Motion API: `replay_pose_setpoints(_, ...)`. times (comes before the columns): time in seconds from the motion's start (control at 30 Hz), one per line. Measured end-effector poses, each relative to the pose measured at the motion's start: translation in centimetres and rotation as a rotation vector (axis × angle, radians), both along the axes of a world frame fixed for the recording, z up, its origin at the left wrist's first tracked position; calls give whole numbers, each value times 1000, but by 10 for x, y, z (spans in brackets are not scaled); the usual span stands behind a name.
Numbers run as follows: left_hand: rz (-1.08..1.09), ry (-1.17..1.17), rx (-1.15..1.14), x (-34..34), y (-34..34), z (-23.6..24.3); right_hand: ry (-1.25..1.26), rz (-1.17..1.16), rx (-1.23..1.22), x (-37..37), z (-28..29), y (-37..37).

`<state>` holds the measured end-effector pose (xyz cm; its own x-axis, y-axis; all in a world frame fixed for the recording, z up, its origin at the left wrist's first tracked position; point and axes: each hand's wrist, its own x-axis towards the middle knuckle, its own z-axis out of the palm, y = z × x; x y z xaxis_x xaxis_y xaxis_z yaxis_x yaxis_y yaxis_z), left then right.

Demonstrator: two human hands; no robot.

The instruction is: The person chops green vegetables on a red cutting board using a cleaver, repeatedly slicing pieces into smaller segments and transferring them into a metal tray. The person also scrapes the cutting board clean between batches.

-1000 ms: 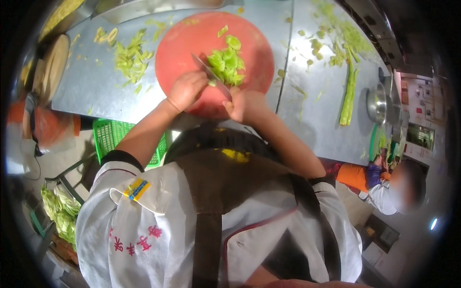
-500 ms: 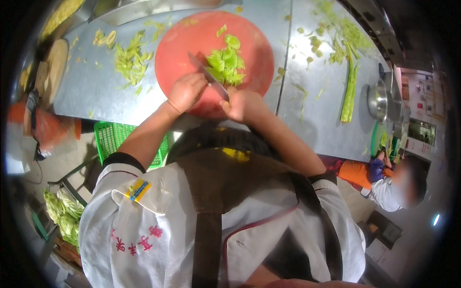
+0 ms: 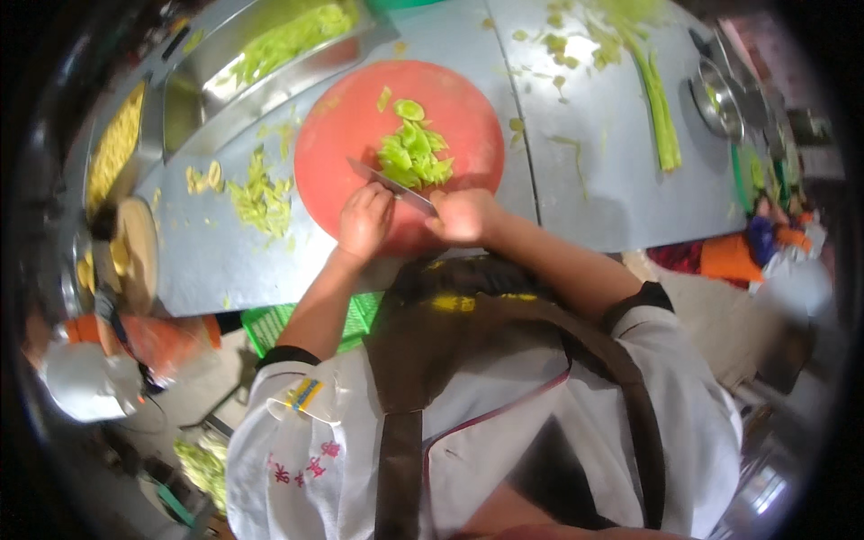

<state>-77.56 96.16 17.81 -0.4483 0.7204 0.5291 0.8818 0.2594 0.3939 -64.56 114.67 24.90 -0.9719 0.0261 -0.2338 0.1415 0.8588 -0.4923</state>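
My right hand (image 3: 466, 217) grips the handle of a knife (image 3: 389, 185), its blade slanting up and left over a round red cutting board (image 3: 328, 117). Close against the near side of the blade is my left hand (image 3: 364, 219), fingers curled down; whatever lies under them is hidden. A heap of pale green vegetable slices (image 3: 414, 155) rests on the board just beyond the blade. More cut green pieces (image 3: 261, 200) are scattered on the metal table to the left of the board.
Metal pans of green slices (image 3: 292, 43) and yellow shreds (image 3: 117, 139) stand at the left. Green stalks (image 3: 660, 117) and a steel bowl (image 3: 717, 99) are on the right. A green basket (image 3: 270, 328) sits below the table edge. Other people are at both sides.
The whole view has shifted, bringing the pan of green slices into sight at the back left. Both hands remain at the board's near side, with the knife still in my right hand.
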Motion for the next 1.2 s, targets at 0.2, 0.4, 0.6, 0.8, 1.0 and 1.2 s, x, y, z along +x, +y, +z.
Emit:
replay_pose_setpoints(0.2, -108, 12, -21, -18, 3, -11, -45, -55, -5, 8, 6, 10)
replay_pose_setpoints(0.4, -138, 22, -52, -17, 1, -8, -52, -28, -39, 12, 25, 18)
replay_pose_setpoints(0.6, -118, 51, -51, -15, 1, -11, -90, 2, -116, 16, 34, 27)
replay_pose_setpoints(0.8, -85, 52, -56, -14, 0, -10, -105, 59, -121, 7, 23, 26)
replay_pose_setpoints(1.0, -85, -2, -76, -20, 1, -11, -74, -4, -151, -1, -7, 27)
replay_pose_setpoints(1.2, 151, -111, -42, -80, 30, 25, -8, -205, -251, 38, 18, 50)
